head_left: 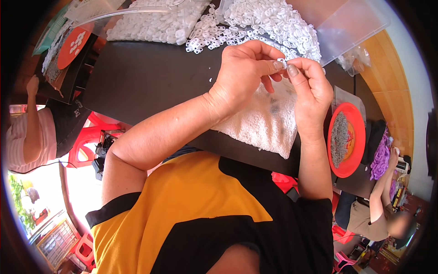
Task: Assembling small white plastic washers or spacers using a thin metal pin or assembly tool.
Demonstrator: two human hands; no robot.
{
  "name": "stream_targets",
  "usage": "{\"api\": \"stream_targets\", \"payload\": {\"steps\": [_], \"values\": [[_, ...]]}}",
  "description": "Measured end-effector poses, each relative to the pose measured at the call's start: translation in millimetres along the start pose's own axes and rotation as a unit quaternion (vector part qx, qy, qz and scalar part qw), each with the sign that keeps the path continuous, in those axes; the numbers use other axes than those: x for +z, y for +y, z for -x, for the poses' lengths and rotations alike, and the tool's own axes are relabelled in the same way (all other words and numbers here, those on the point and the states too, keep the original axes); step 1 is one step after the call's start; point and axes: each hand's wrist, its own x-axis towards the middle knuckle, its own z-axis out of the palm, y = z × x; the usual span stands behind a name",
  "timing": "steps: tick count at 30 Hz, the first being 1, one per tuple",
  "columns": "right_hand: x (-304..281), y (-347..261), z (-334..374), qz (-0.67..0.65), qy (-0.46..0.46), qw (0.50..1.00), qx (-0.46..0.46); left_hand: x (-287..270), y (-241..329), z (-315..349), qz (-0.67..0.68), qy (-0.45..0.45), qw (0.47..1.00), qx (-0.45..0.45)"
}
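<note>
My left hand (244,68) and my right hand (314,89) meet above the far side of the dark table. Between their thumbs and fingertips is a small white plastic piece (283,62), partly covered by the fingers. Both hands are closed in a pinch at it. Under them a pale towel (262,125) lies on the table. Just beyond, a big heap of similar white plastic pieces with holes (273,23) spills from a clear tub (353,29). To the right of my right forearm stands a red plate (358,141) with a pile of small grey metal parts (339,139).
A clear bag of whitish pieces (150,25) lies at the back left of the table (146,73). At the far left are another red plate (68,57) and a person (32,132). Another person (372,214) works at the right beside purple material (380,160). Red stools (86,141) stand below.
</note>
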Motion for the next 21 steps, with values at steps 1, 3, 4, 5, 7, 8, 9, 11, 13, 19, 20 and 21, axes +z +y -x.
{"api": "stream_targets", "payload": {"steps": [1, 3, 4, 5, 7, 8, 9, 11, 13, 19, 20, 21], "values": [[0.0, 0.5, 0.1, 0.0, 0.0, 1.0, 0.0, 0.4, -0.2, 0.4, -0.009, 0.003, 1.0, 0.007], [-0.2, 1.8, 0.2, 0.033, 0.001, 0.999, -0.026, 0.7, -0.6, 0.6, -0.018, 0.005, 1.0, 0.013], [-0.4, 1.8, 0.2, 0.033, 0.001, 0.999, -0.026, 0.7, -0.8, 0.6, -0.021, 0.004, 1.0, 0.016], [-0.4, 1.7, 0.0, 0.044, 0.002, 0.999, -0.031, 0.6, -0.9, 0.6, -0.025, 0.003, 0.999, 0.019], [-0.6, 1.9, -0.1, 0.056, 0.002, 0.998, -0.035, 0.4, -1.5, 0.9, -0.028, 0.004, 0.999, 0.021], [-0.8, 2.1, -0.1, 0.074, -0.001, 0.996, -0.046, 0.4, -1.8, 1.1, -0.031, 0.005, 0.999, 0.024], [-0.9, 2.2, -0.1, 0.092, -0.005, 0.994, -0.057, 0.4, -1.5, 1.2, -0.031, 0.005, 0.999, 0.024], [-0.7, -0.3, -0.5, 0.108, -0.005, 0.992, -0.07, 0.9, -0.2, 2.1, -0.046, 0.013, 0.998, 0.027], [-0.6, -2.6, -0.3, 0.124, -0.006, 0.989, -0.083, 1.2, 1.6, 3.1, -0.056, 0.014, 0.998, 0.027], [5.5, 1.0, 3.1, 0.119, -0.013, 0.988, -0.097, -0.9, 0.9, 6.6, -0.066, 0.028, 0.997, 0.023], [5.0, 1.8, 2.8, 0.108, -0.014, 0.99, -0.086, -1.0, 1.3, 6.4, -0.071, 0.03, 0.997, 0.023], [4.6, 2.0, 2.3, 0.096, -0.014, 0.992, -0.076, -0.6, 1.0, 6.0, -0.071, 0.03, 0.997, 0.024]]}}
